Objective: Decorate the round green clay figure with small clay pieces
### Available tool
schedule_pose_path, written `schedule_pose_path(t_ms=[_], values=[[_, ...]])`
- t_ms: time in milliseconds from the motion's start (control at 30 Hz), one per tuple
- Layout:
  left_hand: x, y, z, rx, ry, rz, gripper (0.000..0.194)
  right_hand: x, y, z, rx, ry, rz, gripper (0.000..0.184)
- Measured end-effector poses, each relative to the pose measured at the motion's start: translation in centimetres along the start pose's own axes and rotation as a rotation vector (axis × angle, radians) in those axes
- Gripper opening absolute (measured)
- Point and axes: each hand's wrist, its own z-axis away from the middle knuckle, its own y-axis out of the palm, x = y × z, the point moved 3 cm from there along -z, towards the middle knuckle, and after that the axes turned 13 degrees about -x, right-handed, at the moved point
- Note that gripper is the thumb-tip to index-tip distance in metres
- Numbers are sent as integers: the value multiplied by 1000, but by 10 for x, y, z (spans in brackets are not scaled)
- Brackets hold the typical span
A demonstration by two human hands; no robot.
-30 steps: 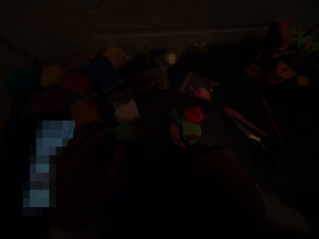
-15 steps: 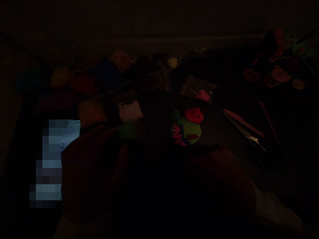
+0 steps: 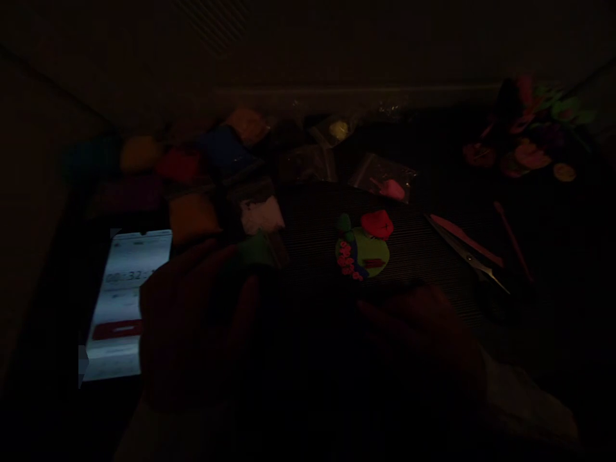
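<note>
The scene is very dark. A green clay disc (image 3: pixel 369 253) with red dots, a blue edge and a red lump on top lies on a ribbed dark mat (image 3: pixel 423 256). My left hand (image 3: pixel 192 321) is low at the left, its fingertips by a green clay lump (image 3: pixel 257 250); I cannot tell whether it grips it. My right hand (image 3: pixel 423 333), in a pale sleeve, hovers just below the disc, with its fingers too dim to read.
A lit phone screen (image 3: pixel 122 301) lies at the left. Several bagged clay lumps (image 3: pixel 192 167) crowd the back left. Scissors (image 3: pixel 474 260) and pink sticks (image 3: pixel 513 240) lie right of the disc. More clay pieces (image 3: pixel 527 144) sit at the far right.
The view has shifted so everything sits slightly right and lower. Both hands have crept a little forward and upward in the picture.
</note>
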Motion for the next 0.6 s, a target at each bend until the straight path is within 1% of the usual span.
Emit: schedule_pose_path(t_ms=[133, 300, 467, 600], values=[[-1, 1, -1, 18, 3, -33, 41, 5, 0, -2, 4, -41, 49, 28], [-2, -1, -1, -42, 32, -13, 42, 9, 3, -3, 25, -105, 82, 25], [-2, 0, 0, -26, 32, -27, 42, 6, 3, 0, 64, -76, 150, 31], [-2, 0, 1, -23, 38, -42, 43, 7, 2, 5, 101, -165, 144, 30]])
